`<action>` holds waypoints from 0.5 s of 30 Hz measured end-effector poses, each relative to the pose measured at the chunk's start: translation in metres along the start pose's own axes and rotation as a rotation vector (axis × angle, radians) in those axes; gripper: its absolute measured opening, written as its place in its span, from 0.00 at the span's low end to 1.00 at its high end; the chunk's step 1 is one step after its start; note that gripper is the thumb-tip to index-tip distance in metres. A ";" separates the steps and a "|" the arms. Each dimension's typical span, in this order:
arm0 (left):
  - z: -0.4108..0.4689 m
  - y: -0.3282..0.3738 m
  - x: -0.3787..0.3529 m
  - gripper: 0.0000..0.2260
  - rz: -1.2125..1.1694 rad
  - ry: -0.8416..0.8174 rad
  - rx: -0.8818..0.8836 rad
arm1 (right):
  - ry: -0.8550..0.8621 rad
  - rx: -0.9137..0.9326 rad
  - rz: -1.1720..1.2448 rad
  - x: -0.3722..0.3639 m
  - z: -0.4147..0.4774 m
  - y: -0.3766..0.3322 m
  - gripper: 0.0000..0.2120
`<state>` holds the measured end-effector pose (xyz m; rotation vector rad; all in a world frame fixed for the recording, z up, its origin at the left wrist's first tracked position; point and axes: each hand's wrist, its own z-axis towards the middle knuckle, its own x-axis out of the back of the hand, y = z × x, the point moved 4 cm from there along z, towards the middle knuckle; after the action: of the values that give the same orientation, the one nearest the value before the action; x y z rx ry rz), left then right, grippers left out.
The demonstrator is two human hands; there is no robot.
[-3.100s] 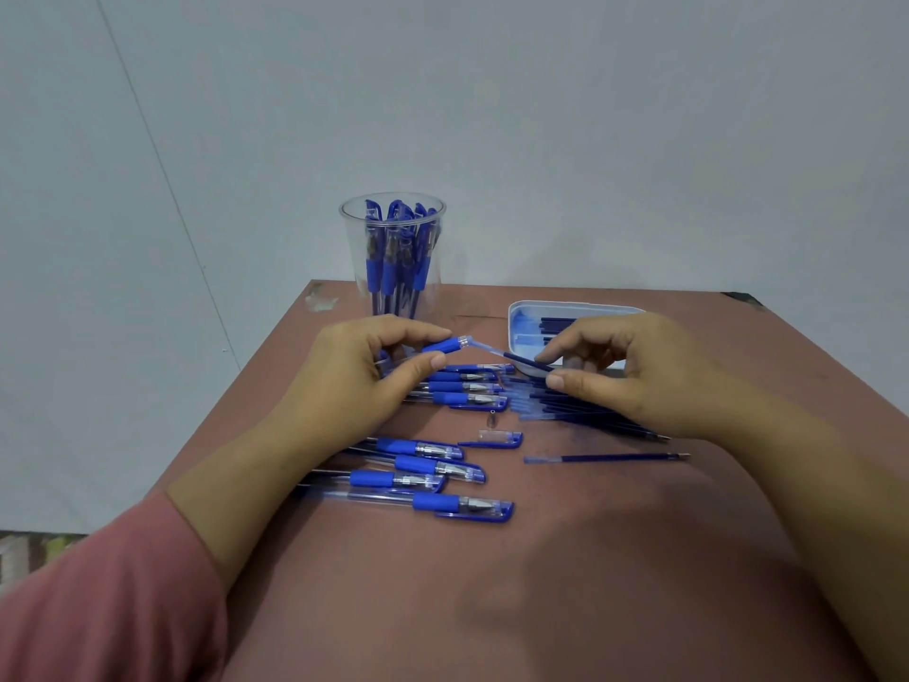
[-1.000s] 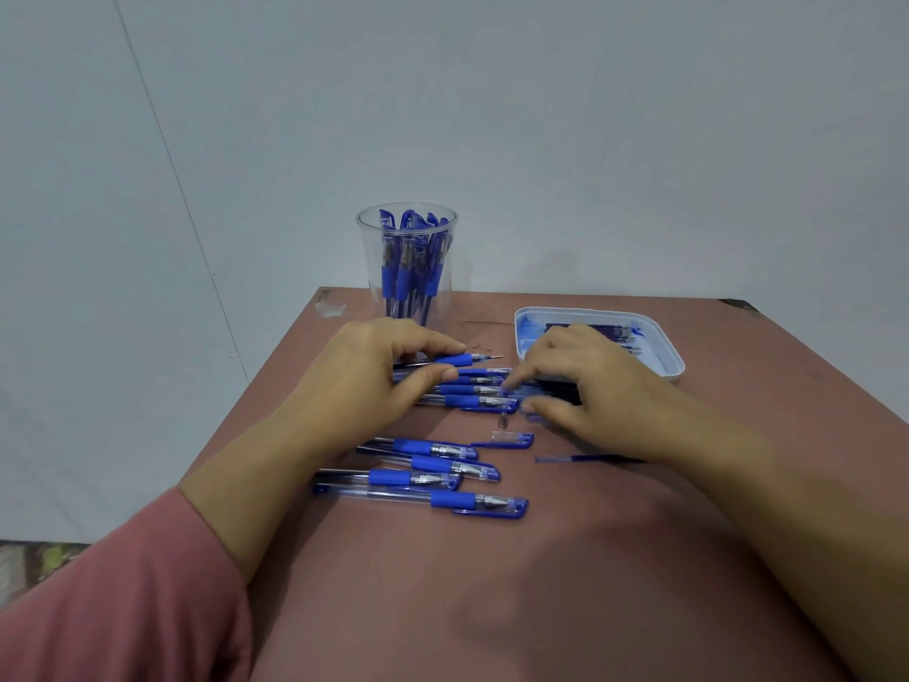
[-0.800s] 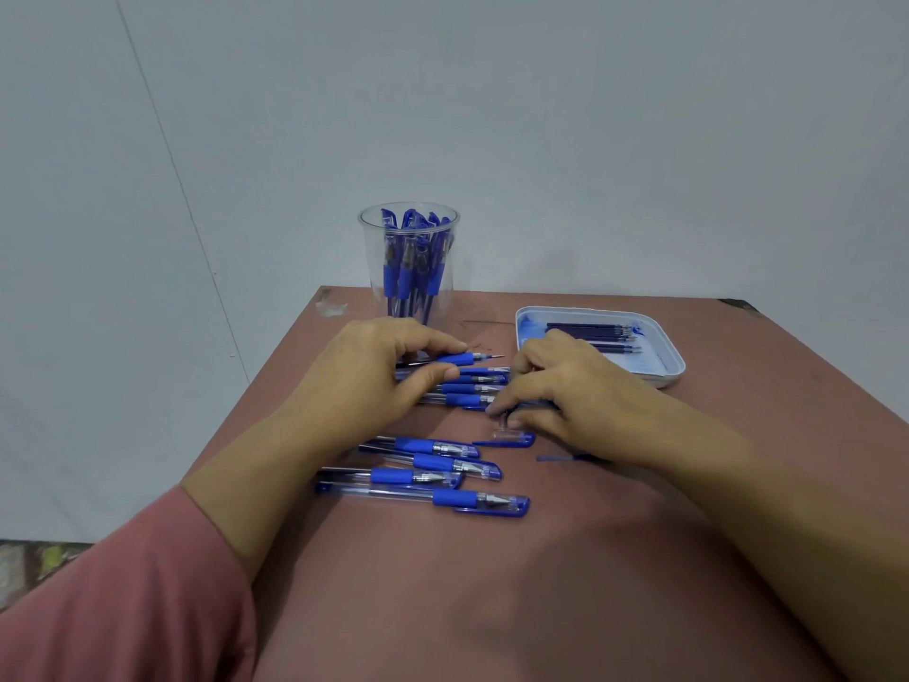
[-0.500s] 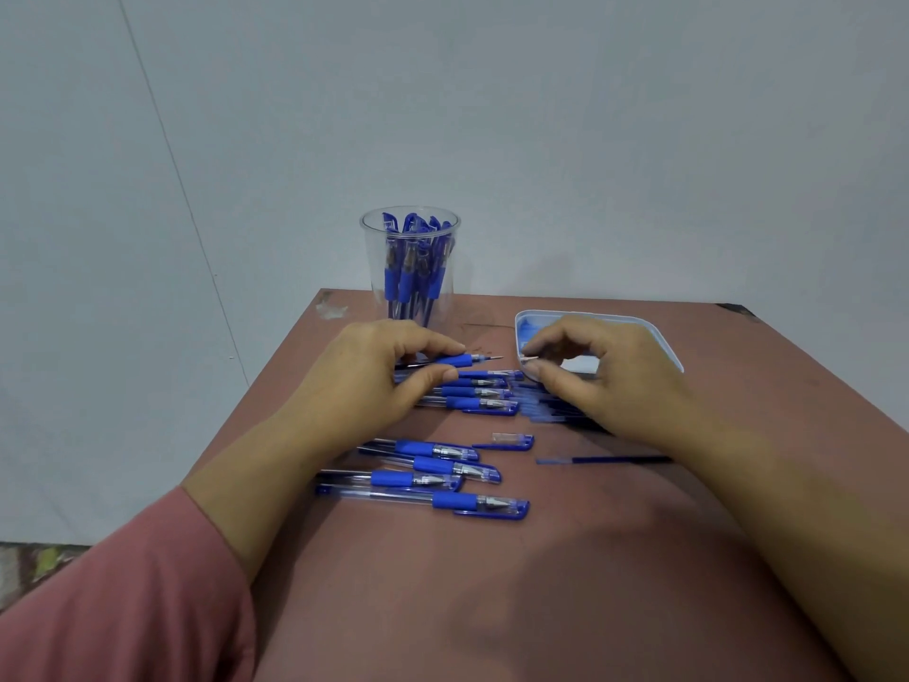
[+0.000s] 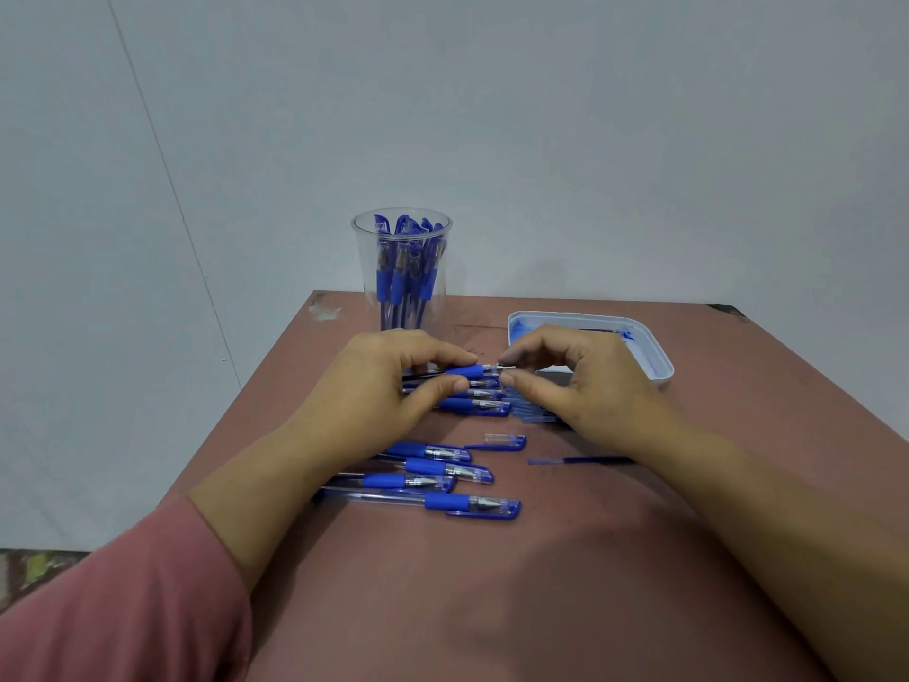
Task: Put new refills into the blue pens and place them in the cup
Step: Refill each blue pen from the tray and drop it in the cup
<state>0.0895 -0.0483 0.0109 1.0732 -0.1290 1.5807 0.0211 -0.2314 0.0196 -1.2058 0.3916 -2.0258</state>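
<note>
While the left hand (image 5: 374, 386) grips a clear, blue-gripped pen (image 5: 469, 371) just in front of the clear plastic cup (image 5: 401, 268), the right hand (image 5: 585, 381) curls thumb and forefinger at its tip; whether they pinch it I cannot tell. Other pens (image 5: 433, 477) lie on the reddish-brown surface (image 5: 492, 607), nearer than the cup.

- An uncapped pen (image 5: 469, 370) with a blue grip and its metal tip pointing right is held level above the table by the left hand (image 5: 388, 386). The right hand (image 5: 580, 381) has forefinger and thumb at the tip.
- A row of capped pens (image 5: 474, 406) lies beneath it.
- Four nearer pens (image 5: 442, 477) lie capped, side by side.
- A loose cap (image 5: 504, 442) and a single refill (image 5: 575, 460) lie flat to their right.
- The clear cup (image 5: 401, 268) stands upright at the far edge, holding capped pens.
</note>
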 end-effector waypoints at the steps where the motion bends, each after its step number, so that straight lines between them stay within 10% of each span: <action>1: 0.000 0.001 0.000 0.10 0.008 0.006 -0.007 | -0.008 0.002 -0.008 -0.001 0.000 0.000 0.13; 15: 0.001 0.003 -0.001 0.11 0.086 0.019 -0.070 | -0.010 0.167 -0.253 -0.004 0.003 0.002 0.07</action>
<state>0.0871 -0.0501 0.0123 1.0099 -0.2185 1.6504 0.0255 -0.2299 0.0177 -1.2105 0.0638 -2.2157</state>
